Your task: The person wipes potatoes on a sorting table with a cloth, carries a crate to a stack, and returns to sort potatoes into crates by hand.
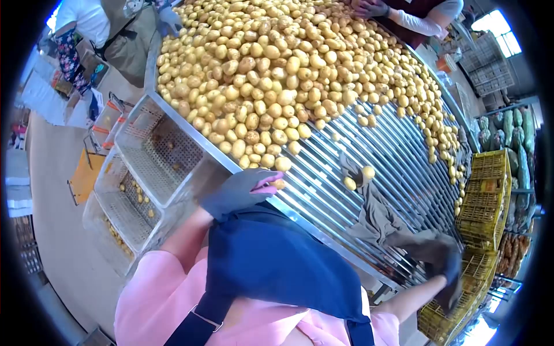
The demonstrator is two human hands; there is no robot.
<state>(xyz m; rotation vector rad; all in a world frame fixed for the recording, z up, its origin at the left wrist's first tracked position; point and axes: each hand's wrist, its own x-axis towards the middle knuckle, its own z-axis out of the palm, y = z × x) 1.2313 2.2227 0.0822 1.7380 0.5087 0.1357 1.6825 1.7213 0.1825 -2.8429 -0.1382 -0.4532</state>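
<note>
My left hand (239, 191), in a grey glove with pink showing at the fingers, is at the near metal edge of the roller table. Its fingers are curled round a potato (278, 184), which is partly covered by them. Off to the right, my gloved right hand (447, 268) grips a grey-brown cloth (378, 216) that trails over the metal rollers (323, 181). Motion blurs this hand and the cloth near it. Two loose potatoes, one a pale potato (368, 172), lie beside the cloth's far end.
A large heap of potatoes (271, 75) covers the table's far part. White plastic crates (161, 150) stand at left, some with small potatoes inside. Yellow crates (485, 196) are stacked at right. Across the table are a co-worker's hands (372, 8); another person's gloved hand (169, 20) is at upper left.
</note>
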